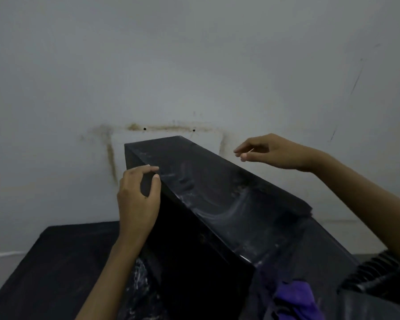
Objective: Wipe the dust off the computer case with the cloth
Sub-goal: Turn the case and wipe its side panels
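left hand [138, 195] grips the dusty black computer case [217, 199] at its top left edge. right hand [270, 152] hovers beyond it, fingers relaxed, holding nothing. purple cloth [296, 299] lies below.

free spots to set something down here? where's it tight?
Bare: the dark table left of the computer case, and the case's dusty top between left hand and right hand. Crowded: near right corner, with the purple cloth and a ribbed black part.
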